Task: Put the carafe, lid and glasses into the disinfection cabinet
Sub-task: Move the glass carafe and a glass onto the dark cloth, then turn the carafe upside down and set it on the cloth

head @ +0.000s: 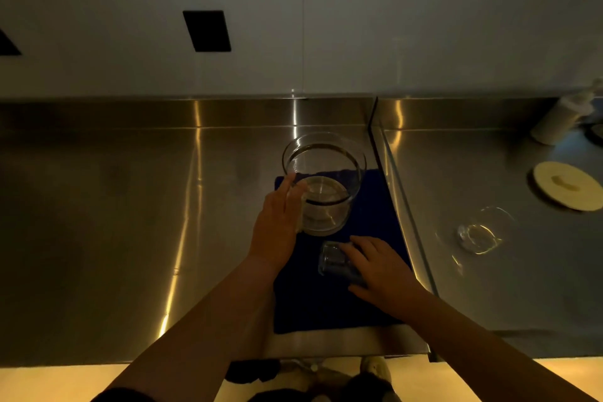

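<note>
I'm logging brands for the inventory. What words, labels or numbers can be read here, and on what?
None can be read. The carafe, the glass, the round lid and the blue mat show no print. The pump bottle is too dim and blurred to tell.

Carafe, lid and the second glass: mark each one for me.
carafe (326, 186), head view, clear side wall.
lid (566, 185), head view, pale top face.
second glass (478, 233), head view, clear body, right counter.

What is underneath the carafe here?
The carafe stands on a dark blue mat on the steel counter. The left hand covers part of its lower left side.
</note>
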`<state>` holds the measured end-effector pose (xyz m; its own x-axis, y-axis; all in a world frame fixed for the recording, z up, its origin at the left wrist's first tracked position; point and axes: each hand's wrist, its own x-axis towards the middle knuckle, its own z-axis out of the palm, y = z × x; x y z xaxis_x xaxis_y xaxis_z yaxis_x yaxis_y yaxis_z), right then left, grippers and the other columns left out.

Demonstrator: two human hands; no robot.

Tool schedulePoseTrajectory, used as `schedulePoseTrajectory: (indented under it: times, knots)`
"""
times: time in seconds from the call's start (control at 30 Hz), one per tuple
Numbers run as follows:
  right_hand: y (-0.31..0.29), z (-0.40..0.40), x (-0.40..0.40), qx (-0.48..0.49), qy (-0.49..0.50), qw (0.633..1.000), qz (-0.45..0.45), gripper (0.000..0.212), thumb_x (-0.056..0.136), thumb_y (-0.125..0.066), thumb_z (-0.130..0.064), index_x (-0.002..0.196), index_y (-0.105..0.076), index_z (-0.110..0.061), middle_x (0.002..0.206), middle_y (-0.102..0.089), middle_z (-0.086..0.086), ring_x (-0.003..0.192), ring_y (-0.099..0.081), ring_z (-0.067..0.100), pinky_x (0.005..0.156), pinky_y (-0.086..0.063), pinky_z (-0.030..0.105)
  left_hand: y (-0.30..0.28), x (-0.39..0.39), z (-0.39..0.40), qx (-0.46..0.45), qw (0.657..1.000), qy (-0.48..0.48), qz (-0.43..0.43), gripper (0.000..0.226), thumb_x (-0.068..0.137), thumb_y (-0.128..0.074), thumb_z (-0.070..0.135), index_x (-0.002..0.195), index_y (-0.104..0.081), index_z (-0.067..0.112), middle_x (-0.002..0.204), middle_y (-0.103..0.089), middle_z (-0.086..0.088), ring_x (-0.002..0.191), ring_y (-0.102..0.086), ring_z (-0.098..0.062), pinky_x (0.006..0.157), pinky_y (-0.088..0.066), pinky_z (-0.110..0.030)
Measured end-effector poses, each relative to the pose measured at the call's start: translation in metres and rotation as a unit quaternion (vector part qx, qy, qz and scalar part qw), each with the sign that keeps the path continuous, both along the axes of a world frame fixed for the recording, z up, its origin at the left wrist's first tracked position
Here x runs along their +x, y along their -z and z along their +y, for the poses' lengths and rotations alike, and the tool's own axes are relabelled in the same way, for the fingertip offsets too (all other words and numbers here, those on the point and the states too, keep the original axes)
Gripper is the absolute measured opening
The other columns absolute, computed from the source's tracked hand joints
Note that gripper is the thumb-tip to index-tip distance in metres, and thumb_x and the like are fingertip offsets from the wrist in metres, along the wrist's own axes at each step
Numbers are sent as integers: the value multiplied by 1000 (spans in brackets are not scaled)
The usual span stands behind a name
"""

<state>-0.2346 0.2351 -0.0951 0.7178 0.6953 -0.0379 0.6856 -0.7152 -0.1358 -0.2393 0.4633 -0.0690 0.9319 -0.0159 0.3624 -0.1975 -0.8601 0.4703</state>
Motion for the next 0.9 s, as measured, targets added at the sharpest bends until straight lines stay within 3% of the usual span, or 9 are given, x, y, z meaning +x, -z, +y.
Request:
schedulePoseTrajectory:
  times: [0.13,0.2,0.37,0.53,0.63,0.7,0.77,0.83,0.9]
  knots:
    - [4,13,-2,-49,-1,999,-21,81,80,-64,-45,145,-26,-18,150,-28,9,137,-24,27,114,-4,49,-1,0,0,-15,1000,9,-1,82,75,-70,6,141,-25,24,150,-28,-10,116,-46,-33,81,-51,-40]
    - [5,27,-3,-69,-17,997,-36,82,83,-60,-48,147,-20,-17,152,-23,9,139,-19,27,113,0,50,2,0,0,0,1000,3,-1,86,72,-72,3,141,-24,23,150,-29,-11,115,-46,-33,78,-51,-39]
    - [6,58,-2,-108,-22,993,-31,72,89,-56,-34,147,-17,-17,152,-19,18,136,-23,32,113,-12,46,6,1,1,-1,1000,-4,13,90,70,-70,-5,141,-22,24,151,-28,-12,117,-46,-35,76,-51,-37]
    - [4,56,-1,-80,-27,996,-24,56,87,-55,-21,139,-36,-13,144,-33,20,126,-36,33,104,-29,43,6,0,2,-5,1000,10,2,85,72,-64,-4,141,-23,23,150,-29,-15,114,-47,-35,73,-52,-37]
    - [-9,50,-9,-9,-33,999,-42,52,70,-75,-18,118,-60,-8,125,-55,23,106,-57,37,86,-49,44,6,1,2,-11,1000,6,1,87,71,-65,-4,142,-23,22,150,-29,-15,116,-45,-35,76,-52,-39]
    - [-18,45,-15,54,-24,997,-59,50,60,-83,-18,106,-67,-10,113,-62,20,95,-63,34,74,-54,40,8,1,3,0,1000,6,-13,86,71,-66,-1,143,-24,21,150,-28,-14,118,-42,-33,77,-51,-38]
    - [-26,43,-22,87,-12,993,-75,50,59,-84,-20,105,-68,-11,112,-63,17,94,-63,31,71,-54,36,13,3,4,8,1000,6,-18,72,81,-59,11,142,-27,31,151,-30,-5,120,-42,-30,81,-51,-39]
    - [-31,41,-27,101,10,991,-83,54,58,-85,-22,108,-68,-13,113,-62,17,95,-62,31,67,-54,35,15,6,3,20,999,-5,-30,43,98,-31,43,136,-20,60,148,-28,17,129,-39,-22,95,-44,-38]
    - [-33,39,-30,104,29,991,-83,59,57,-85,-23,113,-66,-14,115,-61,16,97,-61,32,64,-55,32,16,7,2,54,998,3,-35,38,96,-11,56,133,-9,67,149,-23,19,132,-35,-22,99,-39,-36]
